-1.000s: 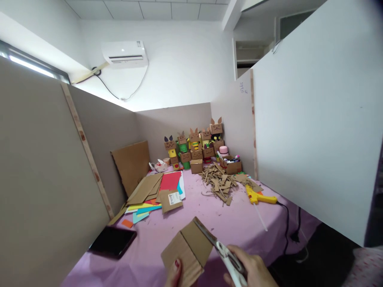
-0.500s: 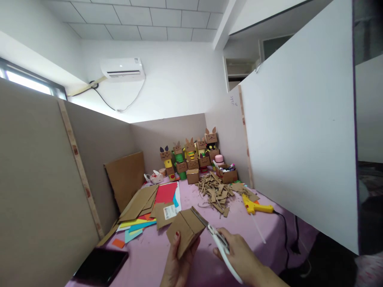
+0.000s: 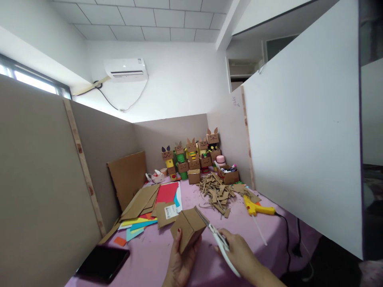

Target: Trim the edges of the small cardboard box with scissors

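Note:
My left hand (image 3: 183,255) grips a small folded cardboard box (image 3: 187,228) from below, thumb pressed on its near face. In my right hand (image 3: 237,249) is a pair of scissors (image 3: 220,241) with white handles. Their blades lie along the box's upper right edge; whether they cut into the cardboard I cannot tell. Behind the box, a flat cardboard piece with a white label (image 3: 171,211) rests on the pink tablecloth (image 3: 146,261). A heap of cardboard scraps (image 3: 218,193) lies beyond the scissors.
A yellow glue gun (image 3: 259,208) with a black cord lies at right. Cardboard animal figures (image 3: 191,149) stand at the back, beside a box of pens (image 3: 229,175). Coloured paper (image 3: 167,192) and cardboard sheets (image 3: 140,203) lie left; a dark tablet (image 3: 103,264) is nearest. Partition panels (image 3: 305,131) flank the table.
The whole view has shifted slightly. My left hand and the box have turned a little, and the scissors stay at the box's upper right edge. Both hands keep their holds.

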Demonstrator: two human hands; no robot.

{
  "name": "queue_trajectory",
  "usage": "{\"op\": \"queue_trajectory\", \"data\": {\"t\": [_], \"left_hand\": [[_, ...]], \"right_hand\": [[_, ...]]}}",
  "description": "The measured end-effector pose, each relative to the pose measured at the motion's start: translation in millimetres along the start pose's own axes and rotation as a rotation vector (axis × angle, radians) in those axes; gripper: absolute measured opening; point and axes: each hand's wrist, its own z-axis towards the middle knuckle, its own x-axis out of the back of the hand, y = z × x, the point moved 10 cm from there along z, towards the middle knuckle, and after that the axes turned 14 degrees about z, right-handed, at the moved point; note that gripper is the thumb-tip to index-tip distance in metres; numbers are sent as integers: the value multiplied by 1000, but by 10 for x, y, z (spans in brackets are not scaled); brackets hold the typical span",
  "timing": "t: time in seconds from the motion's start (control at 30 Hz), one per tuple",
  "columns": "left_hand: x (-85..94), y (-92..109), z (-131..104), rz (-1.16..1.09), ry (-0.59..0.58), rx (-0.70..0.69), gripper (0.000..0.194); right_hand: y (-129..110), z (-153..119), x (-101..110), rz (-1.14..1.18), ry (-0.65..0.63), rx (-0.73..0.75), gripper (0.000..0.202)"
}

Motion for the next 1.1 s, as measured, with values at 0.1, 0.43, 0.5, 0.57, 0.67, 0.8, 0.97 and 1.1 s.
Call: {"op": "queue_trajectory", "data": {"t": [0.1,0.43,0.5,0.57,0.67,0.8,0.97,1.1], "left_hand": [[40,2,-4,-10,46,6,47],[72,57,-29,-37,136,-20,33],[77,64,-40,-42,145,-21,30],[83,72,-44,-42,155,-25,27],[99,75,-32,-29,172,-32,24],[135,67,-5,36,192,-47,28],[127,241,23,332,164,-142,45],[119,503,53,593,173,-288,84]], "right_hand": [[45,73,83,50,-1,-24,27],[305,241,-226,718,-111,-273,45],[365,240,-171,864,-77,-327,45],[392,240,-125,980,-97,-380,45],[379,220,-163,1088,-218,-456,43],[401,215,-229,1125,-234,-474,41],[437,284,-72,959,-69,-333,53],[412,327,266,603,112,-161,58]]}}
